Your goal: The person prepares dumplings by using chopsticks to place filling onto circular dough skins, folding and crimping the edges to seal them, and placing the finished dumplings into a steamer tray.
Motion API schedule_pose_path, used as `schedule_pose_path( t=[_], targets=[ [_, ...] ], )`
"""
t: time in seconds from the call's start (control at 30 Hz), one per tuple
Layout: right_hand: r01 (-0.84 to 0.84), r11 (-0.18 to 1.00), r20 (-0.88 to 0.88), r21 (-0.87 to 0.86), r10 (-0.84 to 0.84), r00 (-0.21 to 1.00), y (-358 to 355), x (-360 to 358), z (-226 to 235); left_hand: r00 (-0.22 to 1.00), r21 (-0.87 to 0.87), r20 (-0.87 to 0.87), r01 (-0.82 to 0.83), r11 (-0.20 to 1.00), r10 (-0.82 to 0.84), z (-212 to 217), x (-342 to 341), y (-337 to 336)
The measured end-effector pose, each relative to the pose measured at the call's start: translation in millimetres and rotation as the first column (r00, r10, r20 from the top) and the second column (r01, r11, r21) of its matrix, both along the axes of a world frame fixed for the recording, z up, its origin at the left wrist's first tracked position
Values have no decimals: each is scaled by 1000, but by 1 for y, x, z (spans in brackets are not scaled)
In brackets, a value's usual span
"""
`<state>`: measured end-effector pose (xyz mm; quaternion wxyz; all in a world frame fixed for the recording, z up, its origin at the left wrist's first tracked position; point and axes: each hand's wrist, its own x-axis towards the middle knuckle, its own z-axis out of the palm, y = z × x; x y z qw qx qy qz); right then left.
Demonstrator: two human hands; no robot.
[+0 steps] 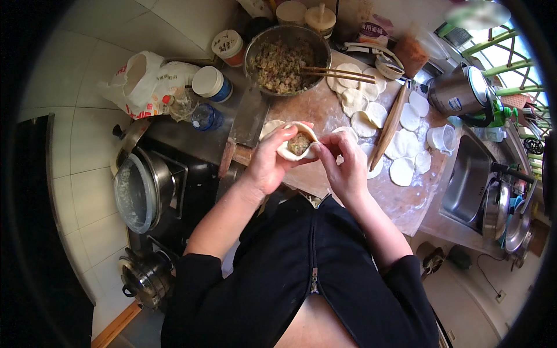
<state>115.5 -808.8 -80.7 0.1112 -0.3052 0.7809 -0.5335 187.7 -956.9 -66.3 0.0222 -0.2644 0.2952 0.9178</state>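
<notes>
A round dough wrapper (284,152) with a lump of minced filling (299,143) in its middle rests cupped in my left hand (268,159). My left fingers curl round its far side and the thumb lies along its edge. My right hand (346,168) pinches the wrapper's right edge between thumb and fingers. Beyond my hands stands a metal bowl (249,64) of the same filling, with a pair of chopsticks (342,73) lying across its rim. Several flat dough wrappers (401,171) lie on the floured wooden board (316,177), beside a rolling pin (390,127).
A steel sink (467,174) and a kettle (458,90) are at the right. Left are the stove, a lidded pot (139,188), a second pot (145,278), plastic bags (136,81) and jars (212,84). A clear plastic cup (441,139) stands at the board's right edge.
</notes>
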Motion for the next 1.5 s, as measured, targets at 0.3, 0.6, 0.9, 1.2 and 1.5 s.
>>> schedule_pose_path(
  t=[0.3,0.6,0.9,1.2,1.5],
  targets=[
    [-180,959,-545,221,274,792,8,-9,-5,981,-363,146,172,916,-126,-1,-7,5],
    [-16,999,-187,40,23,982,4,-6,6,974,-301,83,226,927,-210,5,-5,-2],
    [-224,955,-592,194,297,750,10,-12,10,957,-410,201,277,869,-210,5,-7,3],
    [-76,996,-208,45,84,974,12,-8,14,938,-459,183,347,818,-295,12,-9,1],
    [-26,1000,-160,-11,24,987,2,-2,-10,993,-170,82,-74,983,89,-12,-5,29]
  ],
)
